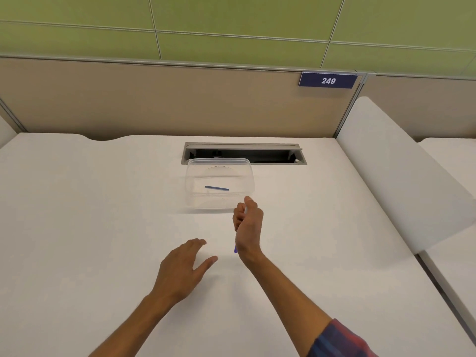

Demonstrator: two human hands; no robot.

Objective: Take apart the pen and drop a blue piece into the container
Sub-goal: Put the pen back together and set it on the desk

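A clear plastic container (192, 202) stands on the white desk, in front of the cable slot. A thin blue piece (217, 188) lies flat on its bottom. My right hand (248, 222) is just in front of the container's near right corner, fingers curled around the rest of the pen. Only the pen's blue end (235, 249) shows below my wrist; the rest of it is mostly hidden by my fingers. My left hand (184, 267) hovers low over the desk to the left, palm down, fingers apart and holding nothing.
A grey cable slot (273, 154) with an open flap lies behind the container. A tan partition with a "249" sign (328, 80) closes the back. A white divider panel (401, 171) rises along the desk's right edge.
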